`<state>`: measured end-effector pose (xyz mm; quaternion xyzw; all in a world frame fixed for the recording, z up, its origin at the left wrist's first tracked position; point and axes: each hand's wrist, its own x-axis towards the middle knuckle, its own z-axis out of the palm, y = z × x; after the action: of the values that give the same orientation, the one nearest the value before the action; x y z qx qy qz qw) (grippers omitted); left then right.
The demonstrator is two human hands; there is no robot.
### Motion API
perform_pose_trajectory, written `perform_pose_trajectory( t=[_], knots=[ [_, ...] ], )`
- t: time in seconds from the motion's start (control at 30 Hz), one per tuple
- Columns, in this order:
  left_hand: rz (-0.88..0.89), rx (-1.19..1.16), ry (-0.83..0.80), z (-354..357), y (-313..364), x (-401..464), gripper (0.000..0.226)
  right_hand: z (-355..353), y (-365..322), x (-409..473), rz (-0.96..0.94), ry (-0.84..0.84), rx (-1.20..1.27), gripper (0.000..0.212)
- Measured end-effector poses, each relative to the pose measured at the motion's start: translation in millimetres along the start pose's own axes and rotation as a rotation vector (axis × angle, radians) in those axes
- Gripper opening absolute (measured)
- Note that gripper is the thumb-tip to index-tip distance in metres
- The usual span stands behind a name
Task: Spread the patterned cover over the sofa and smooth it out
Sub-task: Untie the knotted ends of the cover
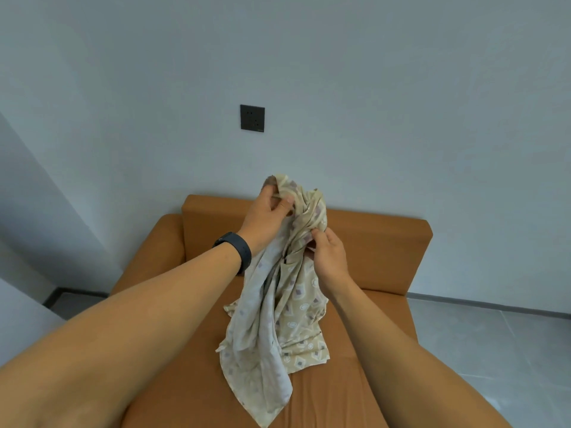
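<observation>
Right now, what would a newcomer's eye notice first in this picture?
The bunched patterned cover in the middle, held up above the orange sofa with its lower end trailing on the seat. The left hand grips its top, the right hand pinches a fold lower down. A dark wall socket sits above.

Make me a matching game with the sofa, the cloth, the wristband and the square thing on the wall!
Things:
1. sofa
2. patterned cover
3. wristband
4. wall socket

Descriptions:
A. bunched up, held by both hands
B. dark, on the left wrist
C. orange-brown, against the wall
D. dark square above the sofa back

Pairs: 1-C, 2-A, 3-B, 4-D
</observation>
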<state>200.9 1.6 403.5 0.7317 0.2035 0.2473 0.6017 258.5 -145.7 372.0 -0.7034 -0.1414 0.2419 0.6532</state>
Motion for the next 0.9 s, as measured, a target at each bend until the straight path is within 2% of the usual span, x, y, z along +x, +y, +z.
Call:
perform_pose_trajectory(
  t=[0.07, 0.13, 0.23, 0.47, 0.6, 0.73, 0.83, 0.9],
  knots=[
    [-0.076, 0.029, -0.201, -1, -8, -6, 0.039, -4, -14, 0, -0.026, -0.057, 0.070, 0.029],
    [-0.110, -0.016, -0.269, 3, -13, -10, 0.036, -8, -30, 4, -0.046, -0.122, 0.084, 0.030],
    [-0.166, -0.232, -0.173, 8, -4, -9, 0.034, -15, -43, 10, -0.079, -0.180, 0.000, 0.029],
    [-0.297, -0.414, -0.051, 11, 3, 4, 0.034, -31, -52, 15, -0.154, -0.177, -0.108, 0.031],
    [-0.328, -0.465, 0.092, 8, 12, 19, 0.047, -40, -59, 30, -0.190, -0.077, -0.162, 0.031],
    [-0.295, -0.478, 0.329, -24, 31, 38, 0.039, -71, -60, 60, -0.126, 0.124, -0.093, 0.025],
    [-0.240, -0.453, 0.384, -51, 46, 49, 0.039, -98, -54, 84, -0.063, 0.216, -0.165, 0.028],
    [-0.218, -0.342, 0.396, -57, 55, 50, 0.042, -102, -52, 99, -0.056, 0.247, -0.226, 0.029]
  ],
)
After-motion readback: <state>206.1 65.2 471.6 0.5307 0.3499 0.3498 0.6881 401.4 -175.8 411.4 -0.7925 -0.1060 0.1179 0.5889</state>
